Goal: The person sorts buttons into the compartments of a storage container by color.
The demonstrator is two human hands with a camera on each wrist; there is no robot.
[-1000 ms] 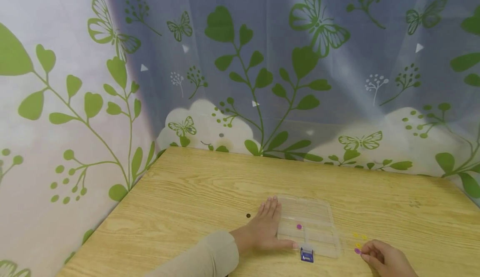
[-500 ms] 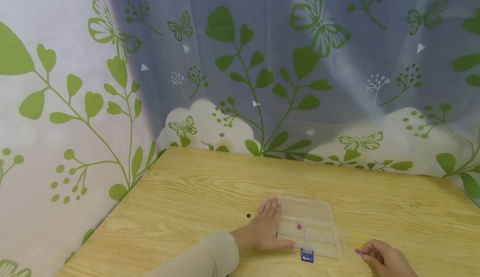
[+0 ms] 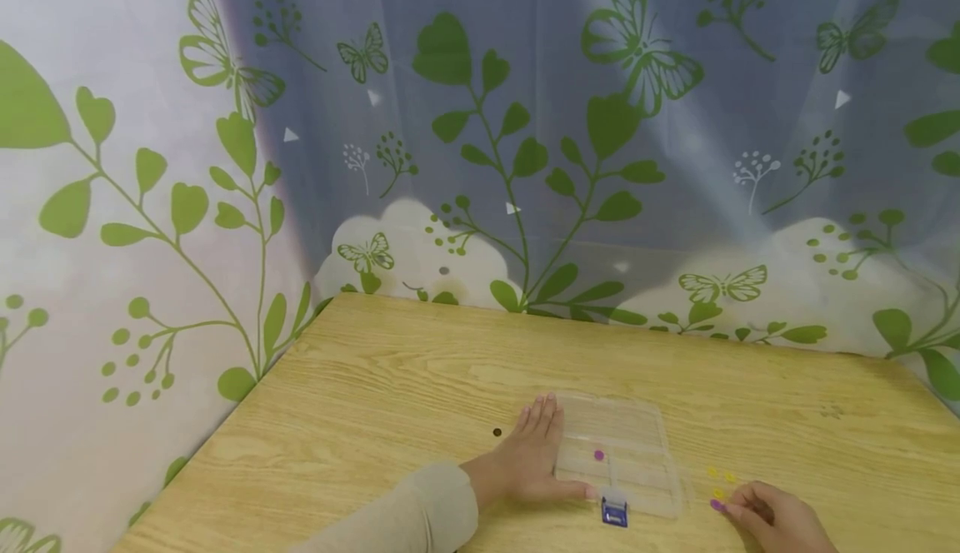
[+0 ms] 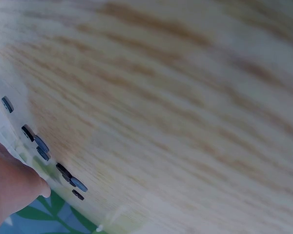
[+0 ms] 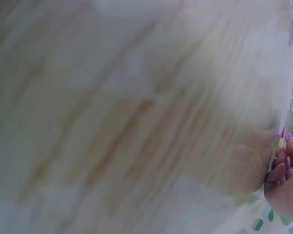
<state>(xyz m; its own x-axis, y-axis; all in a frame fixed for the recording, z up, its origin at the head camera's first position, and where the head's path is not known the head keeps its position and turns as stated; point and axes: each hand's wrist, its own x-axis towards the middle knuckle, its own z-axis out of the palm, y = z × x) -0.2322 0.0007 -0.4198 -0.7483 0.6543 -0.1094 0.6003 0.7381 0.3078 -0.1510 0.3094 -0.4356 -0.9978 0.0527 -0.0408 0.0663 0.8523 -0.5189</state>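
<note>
A clear plastic compartment box (image 3: 615,428) with a blue latch (image 3: 615,511) lies on the table. My left hand (image 3: 525,457) rests along its left side, fingers extended and the thumb beside the latch. One purple button (image 3: 598,455) shows within the box. To the right of the box, my right hand (image 3: 776,515) pinches another purple button (image 3: 717,505) at its fingertips, low over the table. Several yellow buttons (image 3: 731,477) lie just beyond those fingertips. In the right wrist view, the curled right hand (image 5: 285,178) is at the edge, with pink and yellow pieces close to its fingertips.
A dark button (image 3: 497,432) sits left of the left hand. Several dark buttons (image 4: 41,144) lie near that hand in the left wrist view. Small pale pieces (image 3: 831,411) are farther right on the wooden table (image 3: 405,353). A printed curtain (image 3: 480,120) borders the table behind.
Both hands have barely moved. The purple button stays at the right fingertips, and the view has shifted very slightly.
</note>
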